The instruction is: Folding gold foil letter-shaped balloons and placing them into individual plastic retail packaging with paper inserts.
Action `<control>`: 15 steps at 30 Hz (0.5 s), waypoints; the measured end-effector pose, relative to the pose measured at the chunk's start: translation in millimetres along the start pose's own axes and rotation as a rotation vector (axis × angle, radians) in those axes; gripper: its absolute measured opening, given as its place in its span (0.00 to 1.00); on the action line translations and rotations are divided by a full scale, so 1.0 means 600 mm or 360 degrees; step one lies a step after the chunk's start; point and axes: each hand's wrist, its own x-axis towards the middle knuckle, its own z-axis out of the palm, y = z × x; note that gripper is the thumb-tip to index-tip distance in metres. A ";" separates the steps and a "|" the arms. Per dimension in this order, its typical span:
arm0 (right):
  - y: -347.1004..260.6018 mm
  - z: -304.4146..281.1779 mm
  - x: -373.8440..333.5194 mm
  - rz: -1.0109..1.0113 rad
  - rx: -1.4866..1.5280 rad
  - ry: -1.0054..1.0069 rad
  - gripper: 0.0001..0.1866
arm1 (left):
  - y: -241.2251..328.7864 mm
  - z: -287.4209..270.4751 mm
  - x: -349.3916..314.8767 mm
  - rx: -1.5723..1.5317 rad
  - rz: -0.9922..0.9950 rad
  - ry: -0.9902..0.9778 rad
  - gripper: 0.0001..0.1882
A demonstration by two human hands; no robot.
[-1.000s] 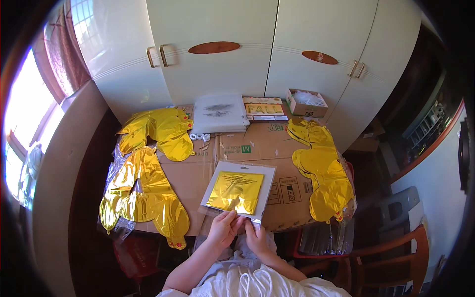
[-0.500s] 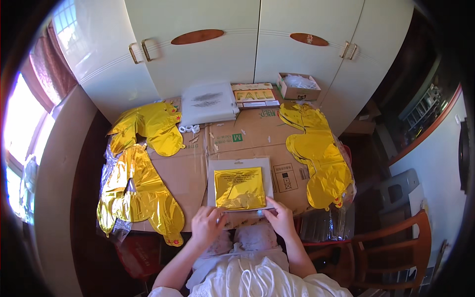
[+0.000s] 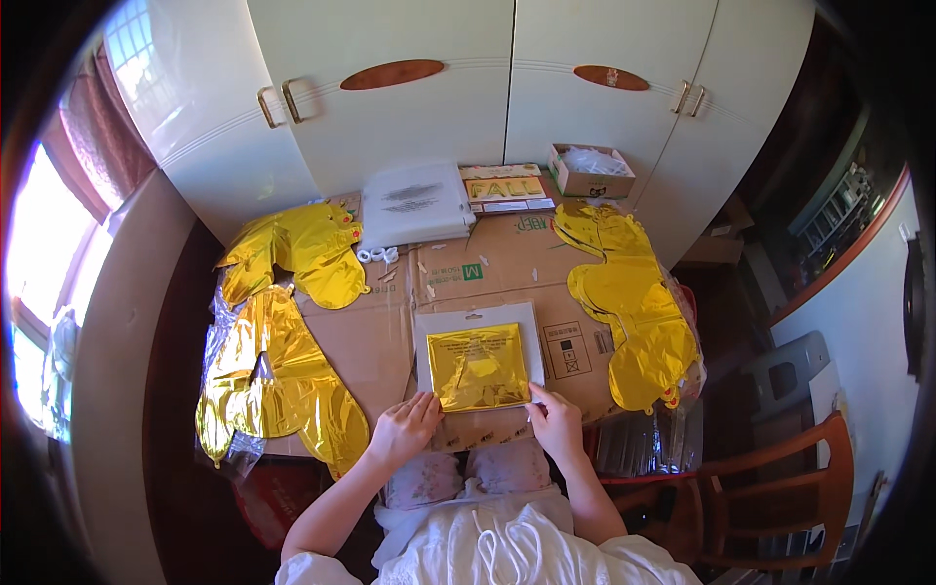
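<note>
A flat package [image 3: 476, 366] lies on the cardboard-covered table in front of me, with folded gold foil showing over a white backing card [image 3: 500, 313] that has a hang slot. My left hand [image 3: 409, 427] has its fingers pressed together at the package's lower left corner. At the lower right corner, my right hand [image 3: 556, 421] pinches the edge between thumb and fingers. The undersides of both grips are hidden. Flat gold foil balloons lie in piles on either side: one pile [image 3: 639, 312] on the right, others at the left [image 3: 278, 375] and far left [image 3: 297, 249].
Flattened cardboard [image 3: 380, 336] covers the table. At its back are a stack of frosted plastic bags [image 3: 414, 205], a printed card [image 3: 504, 188], small white rolls [image 3: 378, 255] and an open box [image 3: 592, 171] of clear plastic. A wooden chair [image 3: 780, 487] stands at right.
My left hand has shifted slightly up along the package's lower left corner, its fingers closer together. The foil's shine has changed, and the clear edge below the package no longer shows.
</note>
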 end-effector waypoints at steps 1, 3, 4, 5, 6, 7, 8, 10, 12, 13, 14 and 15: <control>-0.001 0.001 0.000 -0.0001 -0.0032 0.0005 0.17 | 0.001 0.000 0.001 0.0019 -0.0006 0.0002 0.12; -0.004 0.002 0.001 -0.0002 -0.0096 0.0017 0.17 | 0.002 0.000 0.002 0.0056 -0.0016 0.0005 0.12; -0.004 0.003 0.001 -0.0006 -0.0105 0.0017 0.17 | 0.002 0.000 0.003 0.0047 -0.0030 0.0003 0.12; -0.004 0.004 0.002 -0.0011 -0.0115 0.0018 0.17 | 0.002 -0.001 0.004 0.0038 -0.0045 0.0000 0.12; -0.004 0.005 0.002 -0.0016 -0.0123 0.0018 0.18 | 0.003 -0.002 0.005 0.0030 -0.0060 -0.0004 0.12; 0.001 0.007 0.003 -0.0063 -0.0127 0.0058 0.19 | 0.003 -0.002 0.008 0.0032 -0.0066 -0.0002 0.12; 0.007 0.011 0.004 -0.0110 -0.0131 0.0098 0.21 | 0.003 -0.004 0.010 0.0034 -0.0072 -0.0001 0.12; 0.007 0.007 0.006 -0.0049 -0.0061 0.0055 0.24 | 0.003 -0.007 0.010 -0.0004 -0.0122 0.0002 0.13; -0.001 -0.010 0.010 0.0166 0.0086 -0.0110 0.26 | 0.003 -0.013 0.008 -0.0084 -0.0207 0.0007 0.16; 0.001 -0.014 0.013 0.0074 -0.0005 -0.0142 0.26 | 0.006 -0.015 0.010 -0.0047 -0.0263 0.0022 0.18; 0.003 -0.017 0.018 -0.0018 -0.0096 -0.0175 0.27 | 0.009 -0.018 0.012 -0.0009 -0.0320 0.0037 0.20; 0.005 -0.020 0.021 -0.0110 -0.0187 -0.0209 0.27 | 0.011 -0.020 0.013 0.0030 -0.0378 0.0053 0.22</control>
